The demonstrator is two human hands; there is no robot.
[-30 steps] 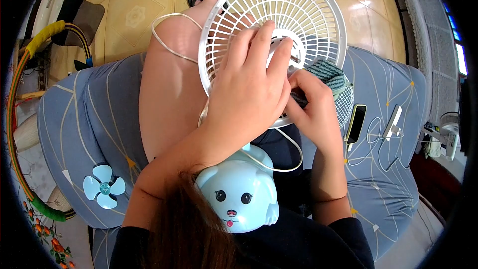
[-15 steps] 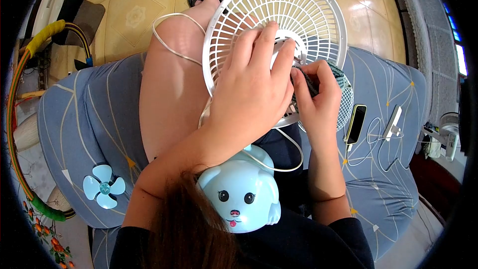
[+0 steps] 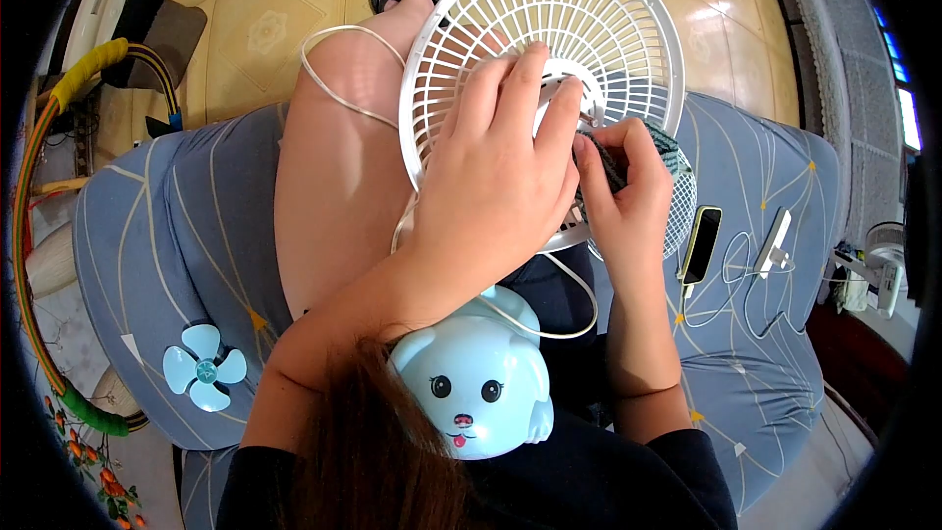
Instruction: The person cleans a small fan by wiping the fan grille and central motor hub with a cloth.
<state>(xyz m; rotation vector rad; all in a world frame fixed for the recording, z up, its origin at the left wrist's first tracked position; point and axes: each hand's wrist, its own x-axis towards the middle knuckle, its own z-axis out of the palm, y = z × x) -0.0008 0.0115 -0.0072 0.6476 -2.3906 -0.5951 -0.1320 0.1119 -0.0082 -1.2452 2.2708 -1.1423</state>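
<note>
A white round fan guard (image 3: 628, 10) of thin spokes tilts over my lap, joined to a light-blue dog-faced fan base (image 3: 476, 388). My left hand (image 3: 496, 162) lies over the guard, its fingers curved around the central hub; the thumb is hidden. Close beside it, my right hand (image 3: 633, 177) pinches a dark green checked cloth (image 3: 667, 152) between thumb and fingers, against the hub. Part of the cloth hangs behind the right hand. A white cord (image 3: 343, 103) loops from the guard over my knee.
Light-blue fan blades (image 3: 205, 369) lie on the grey-blue patterned sofa (image 3: 196, 236) at left. A phone (image 3: 702, 245) and a white power strip (image 3: 775, 240) with cables rest at right. Hair (image 3: 383, 442) hangs near the base. A striped hoop (image 3: 29, 245) stands at far left.
My right fingers and the cloth have shifted very slightly at the hub. The left hand, guard and base stay in place.
</note>
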